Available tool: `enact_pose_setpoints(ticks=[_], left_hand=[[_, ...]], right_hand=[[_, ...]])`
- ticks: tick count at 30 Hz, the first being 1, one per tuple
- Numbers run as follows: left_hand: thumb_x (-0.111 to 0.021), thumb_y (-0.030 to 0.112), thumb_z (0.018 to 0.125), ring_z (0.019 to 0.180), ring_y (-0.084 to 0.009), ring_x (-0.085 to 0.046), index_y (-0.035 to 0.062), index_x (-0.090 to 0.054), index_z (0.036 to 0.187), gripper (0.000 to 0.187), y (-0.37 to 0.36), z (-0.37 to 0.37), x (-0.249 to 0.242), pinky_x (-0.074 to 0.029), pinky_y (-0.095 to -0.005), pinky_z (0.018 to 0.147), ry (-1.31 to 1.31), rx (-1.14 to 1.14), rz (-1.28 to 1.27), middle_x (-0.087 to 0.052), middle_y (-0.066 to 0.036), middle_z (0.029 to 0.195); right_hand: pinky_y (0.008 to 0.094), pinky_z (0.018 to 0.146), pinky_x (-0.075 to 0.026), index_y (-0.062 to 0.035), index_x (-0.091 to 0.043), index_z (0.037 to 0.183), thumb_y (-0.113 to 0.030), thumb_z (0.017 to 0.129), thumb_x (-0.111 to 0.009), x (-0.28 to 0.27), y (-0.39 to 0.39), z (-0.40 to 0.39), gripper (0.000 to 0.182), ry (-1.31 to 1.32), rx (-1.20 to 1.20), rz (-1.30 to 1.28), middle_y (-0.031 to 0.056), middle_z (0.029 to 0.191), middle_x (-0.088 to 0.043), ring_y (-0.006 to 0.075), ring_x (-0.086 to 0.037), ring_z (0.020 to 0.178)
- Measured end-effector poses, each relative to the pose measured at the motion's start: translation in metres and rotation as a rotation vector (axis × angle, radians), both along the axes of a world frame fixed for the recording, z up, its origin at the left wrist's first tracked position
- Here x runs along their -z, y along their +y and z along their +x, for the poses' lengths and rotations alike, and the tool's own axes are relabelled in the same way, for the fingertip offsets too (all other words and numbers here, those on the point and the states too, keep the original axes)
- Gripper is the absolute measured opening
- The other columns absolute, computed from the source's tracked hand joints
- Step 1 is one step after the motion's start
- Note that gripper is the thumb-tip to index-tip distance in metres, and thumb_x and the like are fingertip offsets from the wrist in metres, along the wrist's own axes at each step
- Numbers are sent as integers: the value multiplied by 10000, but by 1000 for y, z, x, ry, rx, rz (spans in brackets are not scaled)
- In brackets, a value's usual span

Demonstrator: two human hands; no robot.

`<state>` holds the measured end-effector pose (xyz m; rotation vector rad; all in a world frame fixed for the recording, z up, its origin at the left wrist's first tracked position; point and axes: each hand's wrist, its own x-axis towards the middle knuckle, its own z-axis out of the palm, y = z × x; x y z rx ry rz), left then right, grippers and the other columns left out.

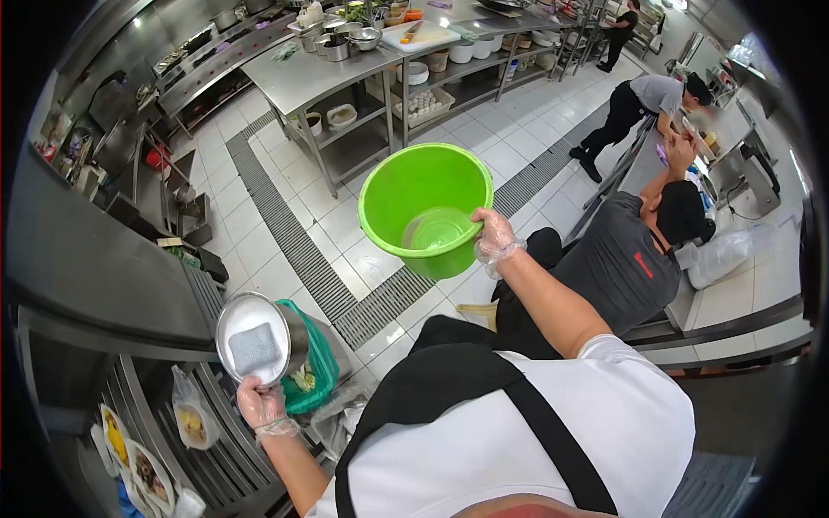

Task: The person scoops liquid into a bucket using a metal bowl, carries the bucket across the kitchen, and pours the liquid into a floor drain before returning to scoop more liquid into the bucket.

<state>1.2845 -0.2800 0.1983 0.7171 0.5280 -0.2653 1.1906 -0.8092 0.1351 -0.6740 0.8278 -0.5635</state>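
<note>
The green bucket [425, 197] at centre is smooth, glossy plastic. At lower left, the bowl [298, 339] is shiny metal, the grey pad [255, 347] matt and textured. Thin, crinkled clear-plastic gloves [494, 233]; smooth metal table [289, 82], upper centre; glossy floor tiles [341, 230].

A bright green round bucket [423, 186] hangs in the air, held at its rim, its mouth tipped so that the inner wall and base show; a paler patch marks the base, though whether that is liquid cannot be told. Well apart, lower left, a round silver metal pot [299, 335] is also held up, its open mouth in view. Inside is something white [250, 310], and on it a grey, roughly square pad [254, 346].
</note>
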Motion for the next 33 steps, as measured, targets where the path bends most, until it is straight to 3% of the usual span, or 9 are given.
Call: enact_pose_setpoints(ticks=[5,13,14,17,19,22,24,27,33], left_hand=[[-453,-89,587,486,-153,-422,26,-468,676,146,-19,72,4,-396,-259,503,41,-91,87,-456,-24,613],[-466,-65,587,474,-128,-395,82,-384,553,172,-16,193,31,-364,-244,493,-3,-157,91,-404,3,571],[-469,-52,589,454,-114,-366,106,-356,533,202,-26,209,25,-340,-226,479,28,-257,132,-361,22,543],[-482,-68,648,556,-133,-492,33,-528,725,135,-25,249,8,-439,-239,539,-64,-245,156,-518,-18,673],[-526,-25,695,563,-130,-489,69,-532,680,95,2,280,30,-424,-265,531,-200,-241,153,-498,-10,634],[-516,-34,649,502,-131,-375,99,-374,533,227,4,342,24,-383,-288,561,33,-402,236,-357,7,542],[-497,-59,642,490,-124,-358,102,-355,530,243,6,371,25,-375,-278,544,56,-442,164,-343,9,546],[-497,-67,628,559,-160,-496,58,-471,629,127,33,425,55,-436,-273,587,33,-425,8,-487,-21,618],[-493,-58,614,566,-183,-492,34,-504,675,111,44,559,82,-488,-342,686,129,-541,119,-475,-33,622]], right_hand=[[356,615,-494,20,-558,856,-33,664,-569,-20,-4,53,199,4,-21,28,128,813,-566,246,-564,677],[351,637,-449,-10,-553,851,-57,663,-592,30,-23,216,198,69,-243,5,100,821,-559,227,-541,716],[346,627,-437,-14,-548,847,-62,658,-597,28,-20,244,201,110,-314,-22,95,815,-555,222,-535,713],[326,589,-419,-25,-537,820,-52,648,-585,12,11,336,180,133,-480,21,68,754,-532,197,-520,662],[317,590,-430,-21,-538,822,-47,651,-577,13,30,401,177,141,-596,64,63,751,-533,197,-518,655],[319,602,-438,-18,-537,822,-42,647,-572,12,66,496,180,117,-704,86,72,776,-534,196,-515,690],[313,606,-434,-17,-534,824,-37,647,-569,17,88,544,182,157,-713,73,75,787,-533,197,-512,711],[275,568,-414,-18,-532,830,-46,658,-574,42,114,638,180,37,-785,96,59,791,-533,183,-505,660],[314,682,-494,0,-518,985,-11,714,-518,6,124,789,271,33,-703,125,90,931,-569,216,-578,791]])
